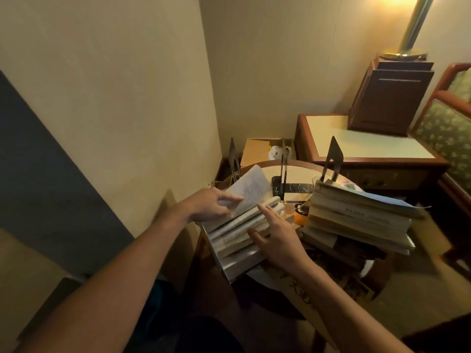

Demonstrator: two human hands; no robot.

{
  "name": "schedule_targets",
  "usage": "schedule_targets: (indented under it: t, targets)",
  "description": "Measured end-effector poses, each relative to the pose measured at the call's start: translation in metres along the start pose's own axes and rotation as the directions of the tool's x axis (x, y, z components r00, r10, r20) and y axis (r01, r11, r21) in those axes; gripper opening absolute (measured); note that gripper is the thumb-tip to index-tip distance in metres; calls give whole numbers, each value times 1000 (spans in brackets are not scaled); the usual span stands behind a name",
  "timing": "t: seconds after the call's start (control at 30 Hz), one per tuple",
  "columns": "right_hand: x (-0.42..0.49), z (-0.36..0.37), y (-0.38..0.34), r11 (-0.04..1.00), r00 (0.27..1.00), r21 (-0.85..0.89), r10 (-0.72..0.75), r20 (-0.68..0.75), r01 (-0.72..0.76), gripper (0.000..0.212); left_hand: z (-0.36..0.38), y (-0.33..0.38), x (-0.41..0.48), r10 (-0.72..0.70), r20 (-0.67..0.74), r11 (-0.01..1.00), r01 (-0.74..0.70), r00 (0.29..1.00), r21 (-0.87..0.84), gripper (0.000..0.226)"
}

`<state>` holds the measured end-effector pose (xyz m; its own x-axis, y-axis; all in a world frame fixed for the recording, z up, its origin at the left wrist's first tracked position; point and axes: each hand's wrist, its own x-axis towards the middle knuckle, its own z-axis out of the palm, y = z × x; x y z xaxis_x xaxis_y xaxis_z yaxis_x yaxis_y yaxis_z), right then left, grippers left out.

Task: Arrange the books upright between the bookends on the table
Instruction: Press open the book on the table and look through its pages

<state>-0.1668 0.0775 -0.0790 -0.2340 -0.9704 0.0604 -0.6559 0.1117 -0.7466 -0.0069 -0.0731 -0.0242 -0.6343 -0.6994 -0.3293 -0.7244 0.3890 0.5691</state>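
Several pale books (235,233) lean in a slanted row at the left edge of the round table (298,171), page edges up. My left hand (212,205) grips the top one (251,189), lifting its loose cover and pages. My right hand (276,236) rests flat on the row's right side with fingers spread. Three dark metal bookends stand at the back: one at left (233,156), a thin one in the middle (283,169), one at right (332,159). A flat stack of books (362,220) lies at the right.
A wooden side cabinet (369,149) with a dark box (390,98) and a lamp pole (414,26) stands behind the table. A cardboard box (257,149) sits in the corner. A chair frame (451,118) is at far right, the wall close at left.
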Motion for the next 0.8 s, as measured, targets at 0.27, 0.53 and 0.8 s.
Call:
schedule_targets:
  t: [0.27,0.53,0.8]
  targets:
    - [0,15,7,995,996,-62,74,-59,-77,73,5,-23,12,61,-97,998,-63,993,-16,56]
    - [12,40,16,986,988,-62,154,20,-152,76,10,-60,32,-39,42,986,45,998,-161,89]
    - [33,50,26,986,988,-86,148,32,-145,77,27,-93,33,-131,48,953,139,990,-268,108]
